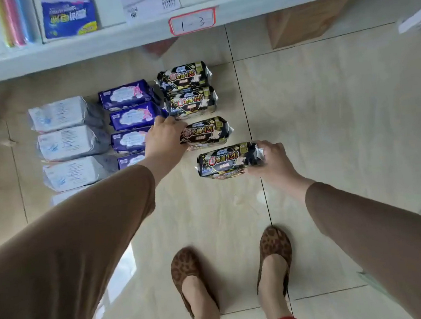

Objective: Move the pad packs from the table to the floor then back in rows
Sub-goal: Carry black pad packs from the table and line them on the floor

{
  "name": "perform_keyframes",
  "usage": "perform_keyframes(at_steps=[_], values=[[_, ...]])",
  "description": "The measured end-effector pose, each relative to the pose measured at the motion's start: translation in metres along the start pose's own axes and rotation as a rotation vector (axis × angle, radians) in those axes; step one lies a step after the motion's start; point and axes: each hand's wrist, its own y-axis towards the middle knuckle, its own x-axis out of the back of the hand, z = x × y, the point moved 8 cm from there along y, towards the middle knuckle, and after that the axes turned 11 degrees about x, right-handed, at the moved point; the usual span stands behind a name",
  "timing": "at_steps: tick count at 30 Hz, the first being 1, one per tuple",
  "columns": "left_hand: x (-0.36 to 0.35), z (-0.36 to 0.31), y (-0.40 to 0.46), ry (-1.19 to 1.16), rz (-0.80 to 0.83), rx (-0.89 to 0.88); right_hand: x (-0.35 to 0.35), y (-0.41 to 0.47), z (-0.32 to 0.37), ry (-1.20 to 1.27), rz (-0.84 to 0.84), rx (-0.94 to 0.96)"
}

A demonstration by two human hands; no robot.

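Pad packs lie in rows on the tiled floor [328, 123]. At the left is a row of white packs [65, 113], in the middle a row of purple packs [127, 94], at the right a row of black packs [184, 76]. My left hand [164, 138] grips the left end of the third black pack [207, 133]. My right hand [273, 159] holds the right end of the nearest black pack [227, 160], which sits a little right of the row. My left arm hides the nearest purple and white packs in part.
A white shelf [117, 37] with label "1-3" [192, 21] overhangs the far side of the packs and carries other goods. A cardboard box [304, 24] stands under it at the right. My feet in leopard-print shoes [188, 270] stand on the tiles near the bottom.
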Motion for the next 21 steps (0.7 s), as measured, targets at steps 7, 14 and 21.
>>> perform_keyframes(at_steps=[7, 14, 21], values=[[-0.046, 0.01, 0.048, -0.048, -0.034, -0.004, -0.052, 0.054, -0.028, 0.125, 0.005, -0.017], [-0.049, 0.023, 0.052, -0.063, -0.072, -0.032, -0.077, 0.079, -0.031, 0.199, 0.015, -0.051], [-0.042, 0.031, 0.035, -0.092, -0.053, -0.072, -0.099, 0.091, -0.023, 0.319, 0.018, -0.128]])
